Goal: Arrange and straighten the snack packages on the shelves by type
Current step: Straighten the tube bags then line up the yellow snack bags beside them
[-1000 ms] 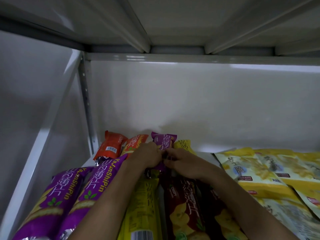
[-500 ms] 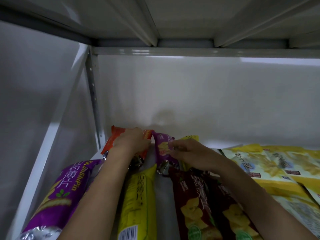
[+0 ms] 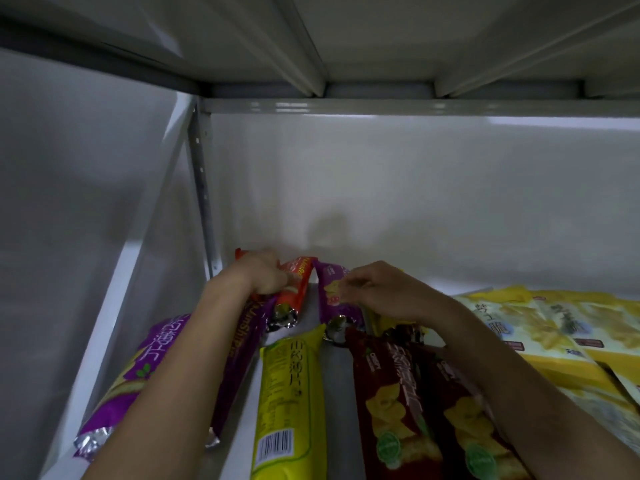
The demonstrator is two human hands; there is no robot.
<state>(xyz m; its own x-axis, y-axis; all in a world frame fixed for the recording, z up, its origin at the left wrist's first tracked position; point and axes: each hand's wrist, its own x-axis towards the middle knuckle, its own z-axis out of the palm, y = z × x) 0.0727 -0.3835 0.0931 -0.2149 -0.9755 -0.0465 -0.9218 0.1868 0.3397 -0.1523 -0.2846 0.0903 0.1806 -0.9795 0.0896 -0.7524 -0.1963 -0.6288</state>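
So the orange chip sleeve sits at the back of the shelf, centre frame, and my left hand is curled round its far end. My right hand pinches the small purple pack just beside it. Nearer me, the yellow sleeve, maroon sleeves and long purple sleeves already lie roughly lengthwise. The flat yellow bags at right overlap crookedly, so I'd guess I'm about halfway.
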